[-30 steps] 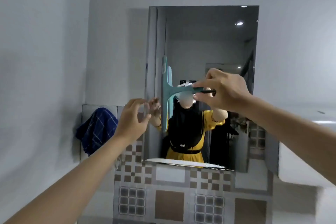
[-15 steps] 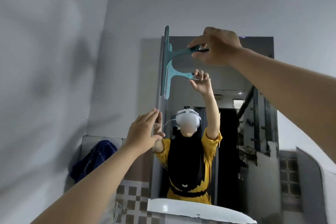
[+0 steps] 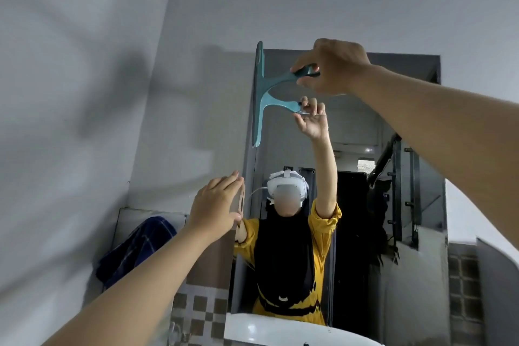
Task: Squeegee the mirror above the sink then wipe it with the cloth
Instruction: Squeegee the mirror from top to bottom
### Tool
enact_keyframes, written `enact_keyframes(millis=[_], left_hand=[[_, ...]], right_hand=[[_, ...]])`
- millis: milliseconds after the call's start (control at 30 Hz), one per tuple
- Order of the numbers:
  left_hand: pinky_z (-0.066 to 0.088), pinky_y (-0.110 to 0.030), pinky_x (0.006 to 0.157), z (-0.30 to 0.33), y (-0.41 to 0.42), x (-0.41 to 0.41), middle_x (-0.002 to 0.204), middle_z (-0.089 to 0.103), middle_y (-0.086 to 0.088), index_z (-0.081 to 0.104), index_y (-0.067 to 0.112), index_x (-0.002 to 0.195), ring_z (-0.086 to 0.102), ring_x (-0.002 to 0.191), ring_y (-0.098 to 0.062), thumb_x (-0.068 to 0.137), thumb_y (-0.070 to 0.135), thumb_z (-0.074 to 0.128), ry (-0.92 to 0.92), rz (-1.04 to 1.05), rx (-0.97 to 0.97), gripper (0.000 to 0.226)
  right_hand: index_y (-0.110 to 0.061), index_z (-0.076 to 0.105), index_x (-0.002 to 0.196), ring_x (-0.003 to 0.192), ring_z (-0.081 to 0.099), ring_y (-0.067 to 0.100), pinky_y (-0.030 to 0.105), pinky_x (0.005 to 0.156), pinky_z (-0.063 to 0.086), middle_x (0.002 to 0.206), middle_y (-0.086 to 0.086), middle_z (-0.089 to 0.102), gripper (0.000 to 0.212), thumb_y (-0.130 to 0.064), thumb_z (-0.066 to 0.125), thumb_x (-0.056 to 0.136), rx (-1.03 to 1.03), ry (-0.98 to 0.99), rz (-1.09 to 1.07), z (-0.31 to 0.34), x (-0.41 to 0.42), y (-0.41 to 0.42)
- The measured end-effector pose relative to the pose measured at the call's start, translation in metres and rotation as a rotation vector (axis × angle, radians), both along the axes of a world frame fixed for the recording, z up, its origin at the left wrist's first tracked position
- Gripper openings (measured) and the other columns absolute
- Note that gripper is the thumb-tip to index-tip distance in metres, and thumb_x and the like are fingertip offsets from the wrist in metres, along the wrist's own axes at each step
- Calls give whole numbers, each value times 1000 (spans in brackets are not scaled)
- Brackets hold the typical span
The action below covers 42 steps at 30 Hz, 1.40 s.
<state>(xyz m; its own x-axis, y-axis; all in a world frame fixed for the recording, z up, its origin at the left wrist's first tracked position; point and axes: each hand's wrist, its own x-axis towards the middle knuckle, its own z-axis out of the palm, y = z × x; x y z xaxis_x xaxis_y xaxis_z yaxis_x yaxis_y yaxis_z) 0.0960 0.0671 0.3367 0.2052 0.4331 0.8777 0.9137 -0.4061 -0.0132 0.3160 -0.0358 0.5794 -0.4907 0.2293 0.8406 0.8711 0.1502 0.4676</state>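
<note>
One teal plastic T-shaped squeegee (image 3: 259,95), gripped by the right hand (image 3: 334,67), stands upright against the rectangular glass mirror (image 3: 387,177); left hand (image 3: 216,205), fingers straight, touches its edge; one dark-blue checked cloth (image 3: 137,250) hangs left.

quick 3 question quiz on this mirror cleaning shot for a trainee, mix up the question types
1. True or false: the right hand has its grip on the handle of the teal plastic squeegee.
2. Where does the squeegee's blade sit on the rectangular wall mirror? A) bottom right corner B) upright along the upper left edge C) flat across the middle
3. Fill in: the dark blue checked cloth hangs to the ___ of the mirror, untouched by the left hand.

Key: 1 true; 2 B; 3 left
</note>
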Motion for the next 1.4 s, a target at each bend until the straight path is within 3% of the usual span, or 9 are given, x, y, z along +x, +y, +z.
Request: enact_keyframes(millis=[300,567,800,933,1000,1100,1200,1267,1400], left_hand=[[41,-42,98,-8,5,1,148,36,1,31,22,142,39,130,-23,70,30,75,-28,51,42,85],[53,-41,74,-12,6,6,129,58,-7,48,14,131,59,107,-29,50,12,85,9,136,102,88],[53,-44,75,-14,3,8,132,56,-9,44,15,135,57,109,-32,59,14,82,16,163,87,85],[55,-42,65,-14,-3,12,124,61,-13,51,10,129,63,96,-34,53,10,84,25,195,114,83],[54,-43,70,-13,-7,16,126,59,-15,52,7,129,62,99,-35,56,12,84,50,209,135,80],[38,-47,99,-13,-11,18,145,39,-8,38,18,139,42,127,-30,76,23,70,24,172,25,71],[37,-50,101,-14,-10,16,147,37,-5,35,27,140,38,130,-30,76,29,68,3,214,-5,72],[42,-51,94,-12,-13,20,142,43,-9,42,25,136,45,124,-34,70,28,75,5,241,-27,74],[54,-46,62,-16,-11,24,118,62,-21,61,16,121,63,92,-40,48,21,89,74,349,28,78]], right_hand=[[-30,66,116,83,50,15,25,61,32,90,-10,56,29,-41,61,89,-29,31,-1,-3,32,1],[-38,65,113,85,50,14,29,69,37,90,-11,59,28,-43,62,86,-55,123,10,-13,77,4],[-42,65,111,89,58,23,33,72,45,97,-4,67,29,-46,65,83,-45,203,-46,-16,138,-12],[-39,66,111,85,54,20,31,69,40,97,-3,68,28,-44,66,83,-62,244,-66,-20,171,-22],[-40,66,110,86,53,20,31,70,40,96,-3,67,27,-44,67,83,-66,267,-66,-23,183,-26],[-40,67,108,86,54,21,33,70,43,93,-4,66,25,-44,66,83,-68,285,-67,-26,193,-30],[-37,68,108,86,55,22,32,69,43,88,-4,64,25,-41,67,84,-58,270,-78,-28,200,-34],[-36,68,108,85,56,24,33,68,45,87,-3,64,23,-39,67,84,-58,275,-83,-29,207,-37],[-38,68,104,87,57,25,34,69,47,88,0,67,20,-39,66,84,-67,285,-82,-31,219,-40]])
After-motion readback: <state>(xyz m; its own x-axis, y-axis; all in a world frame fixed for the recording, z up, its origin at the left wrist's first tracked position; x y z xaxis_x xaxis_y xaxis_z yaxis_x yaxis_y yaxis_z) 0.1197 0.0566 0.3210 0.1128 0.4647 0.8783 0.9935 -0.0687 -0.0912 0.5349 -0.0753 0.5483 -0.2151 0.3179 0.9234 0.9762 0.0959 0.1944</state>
